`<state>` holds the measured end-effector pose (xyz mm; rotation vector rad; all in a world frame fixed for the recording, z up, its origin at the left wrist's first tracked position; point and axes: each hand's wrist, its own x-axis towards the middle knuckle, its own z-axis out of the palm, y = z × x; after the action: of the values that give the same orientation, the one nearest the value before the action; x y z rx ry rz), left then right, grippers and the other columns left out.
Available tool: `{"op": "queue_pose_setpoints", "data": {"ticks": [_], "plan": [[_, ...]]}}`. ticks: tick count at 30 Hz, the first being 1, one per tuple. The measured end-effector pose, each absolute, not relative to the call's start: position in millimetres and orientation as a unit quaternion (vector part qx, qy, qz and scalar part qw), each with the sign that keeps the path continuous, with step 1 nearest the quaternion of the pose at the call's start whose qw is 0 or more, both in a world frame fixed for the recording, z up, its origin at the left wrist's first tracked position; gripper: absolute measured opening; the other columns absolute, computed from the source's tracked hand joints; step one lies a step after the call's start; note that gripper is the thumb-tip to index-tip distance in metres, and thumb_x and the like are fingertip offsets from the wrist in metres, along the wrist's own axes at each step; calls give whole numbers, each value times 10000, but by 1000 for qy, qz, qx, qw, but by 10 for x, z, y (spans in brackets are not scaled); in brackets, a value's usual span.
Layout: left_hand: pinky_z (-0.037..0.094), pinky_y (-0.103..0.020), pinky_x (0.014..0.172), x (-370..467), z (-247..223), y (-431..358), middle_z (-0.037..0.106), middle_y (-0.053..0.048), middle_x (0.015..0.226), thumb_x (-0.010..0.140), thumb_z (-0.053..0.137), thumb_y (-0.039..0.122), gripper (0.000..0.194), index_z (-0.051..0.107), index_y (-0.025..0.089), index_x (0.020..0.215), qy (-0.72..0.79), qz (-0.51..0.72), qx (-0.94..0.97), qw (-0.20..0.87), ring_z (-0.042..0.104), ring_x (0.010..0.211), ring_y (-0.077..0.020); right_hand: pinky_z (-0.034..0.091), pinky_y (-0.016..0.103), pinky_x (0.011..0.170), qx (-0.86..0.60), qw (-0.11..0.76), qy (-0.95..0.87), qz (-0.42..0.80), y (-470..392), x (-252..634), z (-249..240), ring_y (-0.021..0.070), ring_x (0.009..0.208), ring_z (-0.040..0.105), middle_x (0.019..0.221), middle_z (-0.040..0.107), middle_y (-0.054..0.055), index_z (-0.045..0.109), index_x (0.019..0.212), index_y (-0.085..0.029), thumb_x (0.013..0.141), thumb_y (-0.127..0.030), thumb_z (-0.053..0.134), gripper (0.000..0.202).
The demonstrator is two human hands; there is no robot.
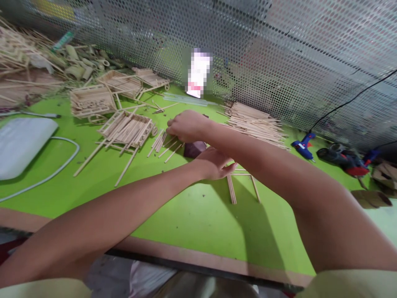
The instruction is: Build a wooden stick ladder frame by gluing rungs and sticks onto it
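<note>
My right hand (187, 125) crosses over my left forearm, its fingers curled down at a small spread of short thin wooden sticks (159, 141). Whatever lies between those fingertips is hidden. Closer to me, my left hand (214, 163) is held low over the table with its thumb showing; my right forearm covers its other fingers. Beside that thumb is a small frame of sticks (243, 174), partly covered by my arm, with a bundle of sticks (231, 189) along one side. A dark brown block-like object (194, 149) sits between my two hands.
Left of my hands stands a small stick-built cart (127, 129) loaded with sticks; more carts (93, 101) are behind it. A stick pile (254, 122) and blue glue gun (304, 147) lie right. A lit phone (198, 74) leans on the mesh (149, 37). A white cable (76, 145) curves left.
</note>
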<state>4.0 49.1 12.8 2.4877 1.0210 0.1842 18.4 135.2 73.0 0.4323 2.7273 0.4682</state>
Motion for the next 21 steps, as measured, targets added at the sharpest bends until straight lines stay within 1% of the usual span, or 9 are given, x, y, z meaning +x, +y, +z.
{"op": "queue_pose_setpoints", "data": {"ticks": [3, 6, 8, 9, 11, 13, 15, 18, 21], "plan": [[521, -457, 1166, 52, 110, 505, 719, -147, 1533, 1145, 439, 444, 486, 643, 225, 1528, 372, 58, 898, 227, 687, 1351, -337, 468, 361, 768, 147, 196, 953, 179, 1325, 138, 749, 256, 1074, 732, 1254, 809, 111, 793, 1261, -142, 1074, -65, 519, 340], [550, -469, 1127, 57, 115, 510, 734, -191, 1488, 1134, 486, 423, 535, 575, 176, 1600, 376, 56, 895, 231, 704, 1318, -361, 486, 368, 804, 151, 216, 946, 187, 1299, 110, 759, 267, 1057, 736, 1165, 830, 121, 812, 1223, -124, 1057, -52, 566, 306], [559, -467, 1112, 54, 119, 510, 757, -197, 1438, 1133, 495, 421, 555, 546, 163, 1621, 379, 57, 894, 234, 720, 1284, -360, 491, 374, 810, 163, 225, 942, 190, 1289, 105, 758, 276, 1040, 740, 1114, 834, 123, 821, 1190, -127, 1029, -48, 613, 275], [559, -467, 1113, 51, 118, 510, 757, -197, 1437, 1136, 488, 427, 562, 535, 163, 1630, 379, 57, 893, 236, 720, 1285, -359, 491, 374, 806, 170, 226, 940, 189, 1288, 108, 753, 278, 1033, 742, 1107, 835, 123, 823, 1179, -130, 1019, -49, 627, 265], [543, -466, 1137, 43, 112, 509, 723, -197, 1503, 1147, 455, 455, 583, 512, 169, 1651, 376, 58, 893, 239, 695, 1337, -359, 484, 367, 777, 179, 224, 940, 183, 1295, 124, 730, 274, 1022, 744, 1115, 835, 116, 814, 1197, -140, 1031, -65, 618, 268], [528, -463, 1160, 32, 102, 507, 660, -194, 1601, 1158, 407, 484, 602, 506, 177, 1666, 371, 56, 895, 243, 658, 1403, -357, 470, 356, 738, 185, 210, 944, 173, 1307, 148, 687, 260, 1004, 743, 1151, 832, 120, 785, 1256, -140, 1060, -81, 574, 294], [528, -453, 1159, 22, 94, 502, 646, -175, 1626, 1166, 363, 503, 607, 533, 196, 1661, 367, 54, 895, 248, 659, 1403, -346, 452, 351, 709, 197, 186, 949, 160, 1318, 170, 634, 247, 969, 740, 1165, 828, 136, 744, 1308, -129, 1086, -87, 507, 327], [539, -444, 1140, 11, 91, 489, 722, -161, 1532, 1171, 327, 509, 608, 592, 207, 1629, 367, 51, 894, 253, 706, 1315, -333, 421, 356, 689, 212, 131, 959, 133, 1317, 177, 572, 251, 941, 737, 1144, 822, 148, 694, 1346, -118, 1092, -83, 430, 368], [547, -439, 1118, 9, 92, 482, 778, -167, 1434, 1165, 342, 512, 612, 625, 192, 1604, 369, 54, 894, 249, 727, 1266, -338, 398, 357, 671, 210, 111, 964, 119, 1301, 148, 568, 279, 933, 732, 1084, 816, 154, 697, 1320, -117, 1068, -166, 528, 308]]}}
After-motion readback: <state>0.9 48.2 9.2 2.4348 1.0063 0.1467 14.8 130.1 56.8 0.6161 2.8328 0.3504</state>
